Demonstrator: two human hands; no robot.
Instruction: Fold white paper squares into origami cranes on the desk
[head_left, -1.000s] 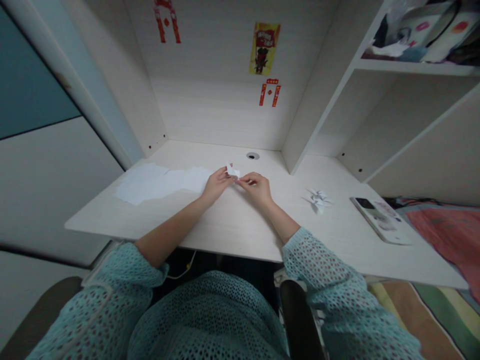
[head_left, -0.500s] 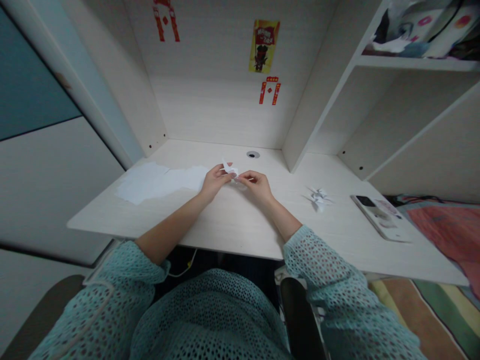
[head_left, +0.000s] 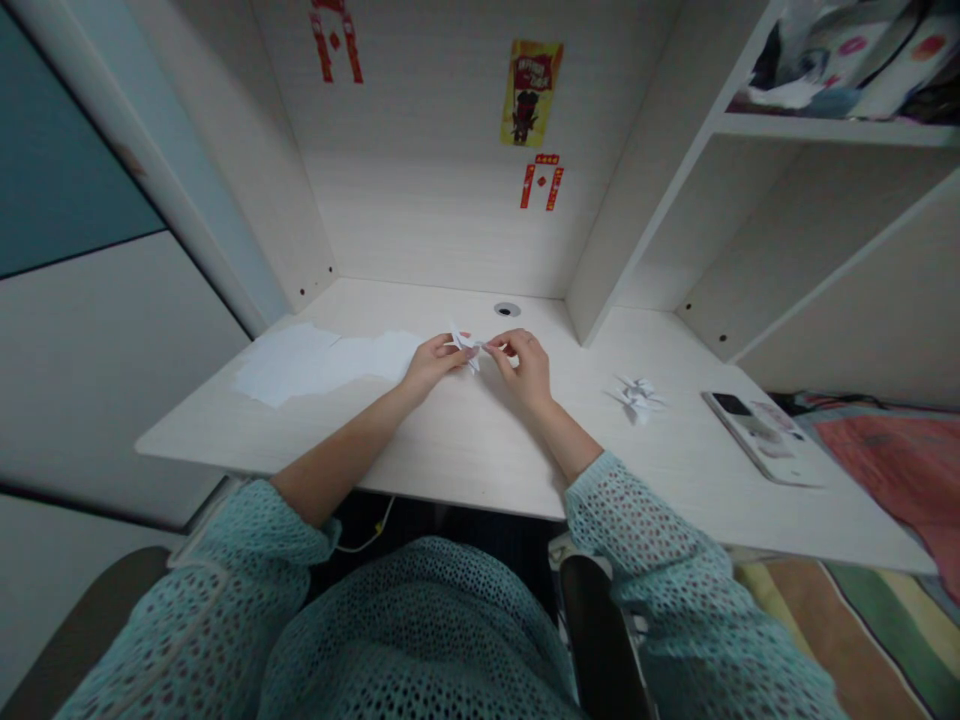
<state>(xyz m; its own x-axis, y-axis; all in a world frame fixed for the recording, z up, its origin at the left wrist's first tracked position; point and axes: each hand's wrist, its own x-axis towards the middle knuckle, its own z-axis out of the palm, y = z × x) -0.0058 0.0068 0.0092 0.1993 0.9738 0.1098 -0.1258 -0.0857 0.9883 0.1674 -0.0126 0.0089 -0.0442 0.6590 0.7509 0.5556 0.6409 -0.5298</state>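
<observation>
Above the middle of the desk, a small white paper crane (head_left: 466, 345) with pointed flaps is held between my two hands. My left hand (head_left: 433, 366) is closed on its left side, thumb in front and fingers behind. With thumb and forefinger, my right hand (head_left: 521, 362) pinches a tip on the crane's right side. Part of the fold is hidden by the fingers. To the right lie white folded paper cranes (head_left: 637, 397), bunched close together; their number is hard to make out.
Flat white paper sheets (head_left: 315, 362) lie spread on the left of the white desk (head_left: 450, 450). A phone (head_left: 761, 435) rests near the right end, beside a red cloth (head_left: 877, 460). An upright panel (head_left: 637, 180) divides the desk's back. A chair armrest (head_left: 600, 630) is below the front edge.
The crane has been turned between my fingers, and its flaps now spread upward and downward. My right hand has shifted slightly right and rotated, pinching the crane's right tip.
</observation>
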